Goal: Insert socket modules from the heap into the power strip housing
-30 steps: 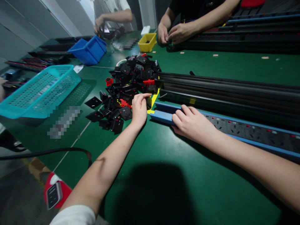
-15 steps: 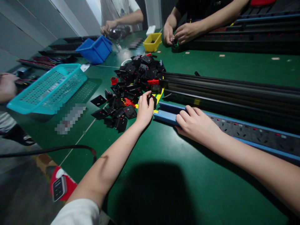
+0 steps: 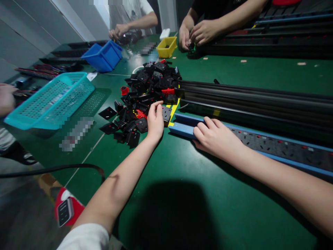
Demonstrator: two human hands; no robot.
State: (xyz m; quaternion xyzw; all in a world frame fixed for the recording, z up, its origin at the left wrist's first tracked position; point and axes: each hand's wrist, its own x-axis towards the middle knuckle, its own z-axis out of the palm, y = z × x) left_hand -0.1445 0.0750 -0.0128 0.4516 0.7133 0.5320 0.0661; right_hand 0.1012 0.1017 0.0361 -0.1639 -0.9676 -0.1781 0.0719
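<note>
My left hand point(image 3: 156, 121) is closed on a dark square socket module point(image 3: 167, 114), its slotted face turned up toward me, just off the open end of a blue channel point(image 3: 182, 130). Behind and left of it lies a heap of black socket modules point(image 3: 140, 77) with a few red pieces among them. My right hand point(image 3: 215, 133) grips the near wall of the blue channel, thumb beneath and fingers over the top. Right of that hand, a row of black sockets point(image 3: 270, 142) with red dots sits inside the channel.
Long black channels point(image 3: 234, 92) lie behind the blue one. To the left are a turquoise basket point(image 3: 49, 100) and a blue bin point(image 3: 102, 55); farther back stands a yellow bin point(image 3: 166, 47). Two co-workers' hands point(image 3: 197, 34) work across the green table point(image 3: 166, 208).
My left hand has turned and shifted slightly left, and the socket module's face now shows beside its fingers. My right hand stays on the blue channel.
</note>
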